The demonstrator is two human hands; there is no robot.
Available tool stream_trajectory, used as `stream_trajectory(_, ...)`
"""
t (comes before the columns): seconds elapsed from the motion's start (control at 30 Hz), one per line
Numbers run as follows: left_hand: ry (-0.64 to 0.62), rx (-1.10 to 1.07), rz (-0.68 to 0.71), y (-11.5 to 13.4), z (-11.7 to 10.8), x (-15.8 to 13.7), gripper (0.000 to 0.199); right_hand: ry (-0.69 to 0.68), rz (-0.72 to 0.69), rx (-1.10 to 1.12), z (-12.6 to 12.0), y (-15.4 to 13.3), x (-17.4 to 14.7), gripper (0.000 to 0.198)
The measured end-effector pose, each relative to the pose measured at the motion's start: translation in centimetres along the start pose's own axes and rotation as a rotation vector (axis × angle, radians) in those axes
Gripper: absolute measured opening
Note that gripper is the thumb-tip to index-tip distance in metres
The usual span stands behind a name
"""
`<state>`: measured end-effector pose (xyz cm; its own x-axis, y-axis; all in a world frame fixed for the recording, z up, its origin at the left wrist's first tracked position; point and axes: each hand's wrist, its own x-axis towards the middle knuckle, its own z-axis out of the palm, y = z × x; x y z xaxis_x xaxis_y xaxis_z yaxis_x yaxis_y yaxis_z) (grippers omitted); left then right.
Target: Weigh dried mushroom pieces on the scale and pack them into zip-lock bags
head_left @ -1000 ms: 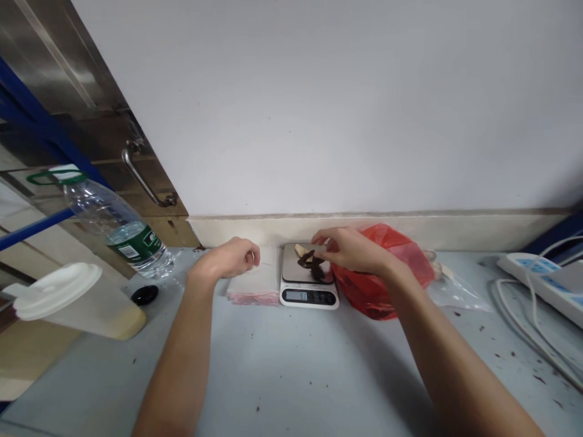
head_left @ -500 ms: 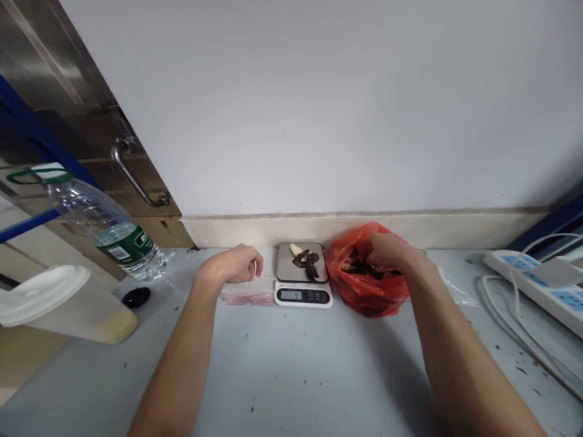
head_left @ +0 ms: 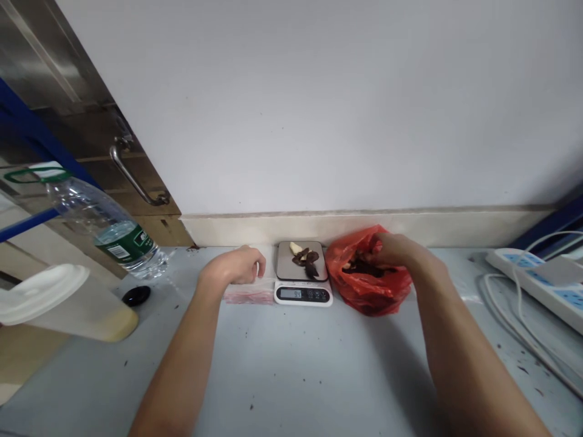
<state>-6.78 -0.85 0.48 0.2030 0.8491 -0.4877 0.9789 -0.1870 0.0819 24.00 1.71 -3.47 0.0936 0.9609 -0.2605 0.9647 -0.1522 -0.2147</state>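
A small digital kitchen scale (head_left: 303, 295) stands against the wall, its display reading about 94 or 9.4. On its plate lie several dark brown dried pieces (head_left: 310, 261) and one pale slice (head_left: 296, 247). To its left, my left hand (head_left: 239, 264) rests with curled fingers on a stack of clear plastic zip bags (head_left: 249, 294); nothing shows in its grip. At the right of the scale sits an open red plastic bag (head_left: 364, 294) holding more dark dried pieces (head_left: 364, 267). My right hand (head_left: 394, 250) reaches into this bag, its fingertips hidden among the contents and the bag's rim.
At left stand a large water bottle (head_left: 125, 246) and a white-lidded plastic cup (head_left: 82, 309), with a black round cap (head_left: 136, 296) between them. A white power strip (head_left: 542, 279) and its cable (head_left: 505, 312) lie at right. Dark crumbs dot the grey table (head_left: 282, 376).
My right hand has shifted slightly right and back within the red bag, whose rim has moved a little. My left hand and the pieces on the scale stay nearly the same.
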Motion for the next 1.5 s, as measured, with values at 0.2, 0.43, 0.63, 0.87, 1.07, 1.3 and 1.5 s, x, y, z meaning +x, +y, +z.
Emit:
stream_trajectory(0.2,0.042,0.001,0.009,-0.5,0.0,0.0,0.036,0.024,-0.016,-0.014,-0.8,-0.4,-0.3,0.010)
stream_trajectory(0.43,0.156,0.006,0.053,-1.1,-0.2,-0.4,0.035,0.031,-0.014,-0.011,-1.4,0.0,0.0,0.006)
stream_trajectory(0.63,0.114,0.009,0.075,-0.9,-0.2,-0.5,0.034,-0.100,-0.119,-0.036,-0.3,-0.2,-0.1,0.011)
stream_trajectory(0.87,0.448,-0.146,0.517,4.7,1.7,0.6,0.032,-0.050,-0.245,-0.049,0.1,-0.4,-1.3,0.030)
stream_trajectory(1.07,0.471,-0.020,0.613,9.5,4.8,3.0,0.040,-0.003,-0.356,-0.051,1.8,-0.4,-1.9,0.022)
stream_trajectory(1.3,0.523,0.027,0.491,7.7,4.0,3.0,0.033,0.072,-0.364,-0.064,0.0,1.7,-1.9,0.027)
stream_trajectory(1.5,0.441,-0.009,0.465,7.3,3.5,2.0,0.046,0.045,-0.396,0.114,-1.2,1.7,-2.6,0.034)
